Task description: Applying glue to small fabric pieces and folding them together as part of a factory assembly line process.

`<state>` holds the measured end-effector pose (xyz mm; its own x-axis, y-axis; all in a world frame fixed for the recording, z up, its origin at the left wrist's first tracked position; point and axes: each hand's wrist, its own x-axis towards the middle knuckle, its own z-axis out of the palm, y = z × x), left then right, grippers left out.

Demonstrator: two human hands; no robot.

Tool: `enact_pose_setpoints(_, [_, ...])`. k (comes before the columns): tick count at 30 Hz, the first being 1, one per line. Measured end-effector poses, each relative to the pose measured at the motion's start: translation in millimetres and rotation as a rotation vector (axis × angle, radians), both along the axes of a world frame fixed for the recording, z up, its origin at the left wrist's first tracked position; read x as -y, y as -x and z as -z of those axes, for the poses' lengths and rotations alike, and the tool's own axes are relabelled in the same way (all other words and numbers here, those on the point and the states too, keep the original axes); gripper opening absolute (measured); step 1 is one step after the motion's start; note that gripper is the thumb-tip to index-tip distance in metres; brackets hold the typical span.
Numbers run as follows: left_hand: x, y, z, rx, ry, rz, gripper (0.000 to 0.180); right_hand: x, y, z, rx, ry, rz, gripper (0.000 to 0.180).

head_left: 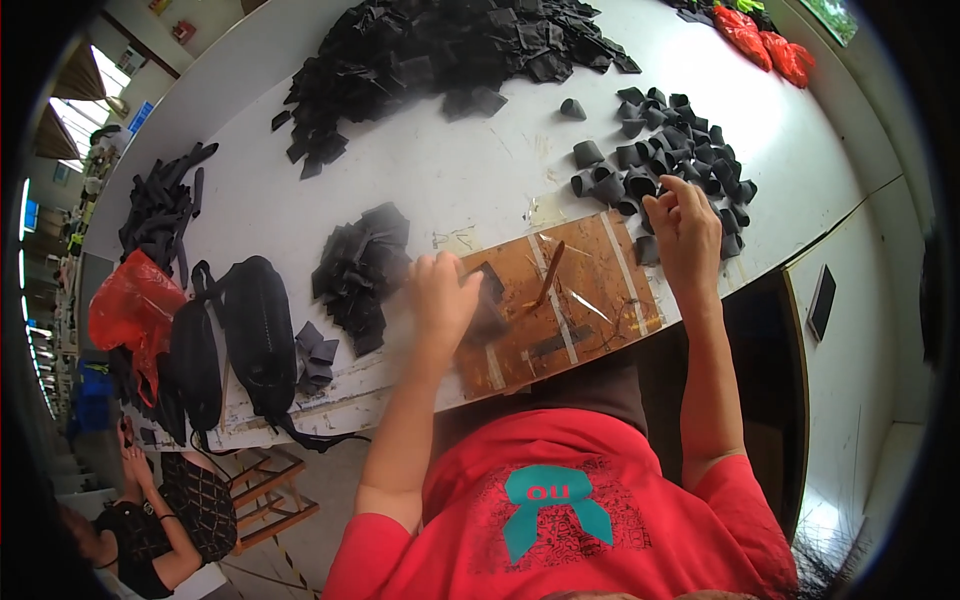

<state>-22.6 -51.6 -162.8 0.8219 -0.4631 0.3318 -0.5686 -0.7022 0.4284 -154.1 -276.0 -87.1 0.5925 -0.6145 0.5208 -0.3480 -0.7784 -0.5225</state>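
Note:
My left hand [440,296] has its fingers closed on a black fabric square [487,318], slightly blurred, over the left part of a brown wooden board [520,265]. A pile of flat black squares [362,270] lies just left of that hand. My right hand [687,235] is raised beyond the board's right end, thumb and forefinger slightly apart with nothing seen between them. It is beside many black pieces curled into loops [700,150]. On the board are a reddish-brown pointed stick [548,280] and a thin silvery blade-like piece [590,305].
A large heap of black pieces [420,60] covers the table's far side. To the left are black strips [160,210], a red plastic bag [135,300] and black pouches [258,330]. More red bags [765,48] are at far right. Another person [140,520] sits lower left near a wooden stool [265,495].

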Motion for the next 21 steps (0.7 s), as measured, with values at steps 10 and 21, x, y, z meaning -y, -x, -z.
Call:
enact_pose_setpoints(10, [-7,-7,-27,0.097,0.315,0.119,0.009,-99,42,38,-0.134,-0.469,-0.53,0.007])
enact_pose_setpoints(21, [-19,73,-51,-1.19,0.795,0.272,0.01,-120,31,22,0.131,-1.746,-0.507,0.016])
